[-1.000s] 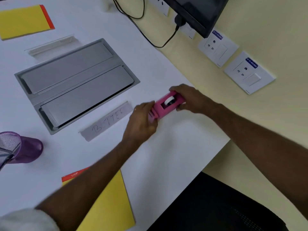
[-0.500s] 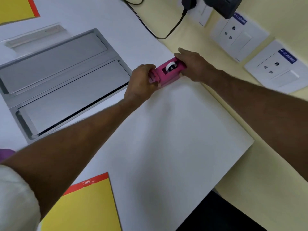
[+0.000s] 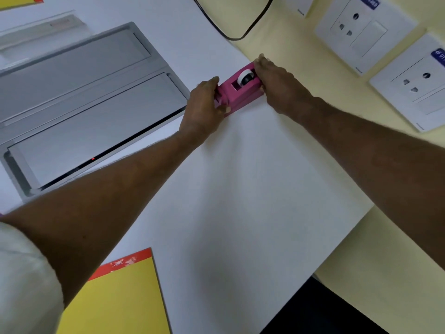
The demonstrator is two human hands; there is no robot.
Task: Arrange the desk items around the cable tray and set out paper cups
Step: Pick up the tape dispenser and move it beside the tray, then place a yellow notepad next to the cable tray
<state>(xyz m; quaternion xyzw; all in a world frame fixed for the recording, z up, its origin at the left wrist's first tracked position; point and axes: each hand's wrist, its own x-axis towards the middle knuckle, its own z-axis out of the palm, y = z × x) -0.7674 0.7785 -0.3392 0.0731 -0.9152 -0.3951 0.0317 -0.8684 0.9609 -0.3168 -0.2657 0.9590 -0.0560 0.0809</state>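
A pink tape dispenser (image 3: 237, 91) with a white roll in it rests on the white desk (image 3: 252, 189), close to the desk's far right edge. My left hand (image 3: 204, 109) grips its near-left end and my right hand (image 3: 277, 80) holds its far-right end. The grey metal cable tray (image 3: 79, 112), with two shut flaps, is set into the desk just left of my left hand. No paper cups are in view.
A yellow pad with a red top band (image 3: 120, 297) lies at the near left. A black cable (image 3: 231, 30) loops over the desk's far edge. White wall sockets (image 3: 361, 32) sit on the yellow wall at right. A clear strip (image 3: 41, 27) lies beyond the tray.
Both hands have carried the pink tape dispenser away from me toward the far right edge of the desk. The view has shifted, so the purple cup and the labelled strip are out of sight.
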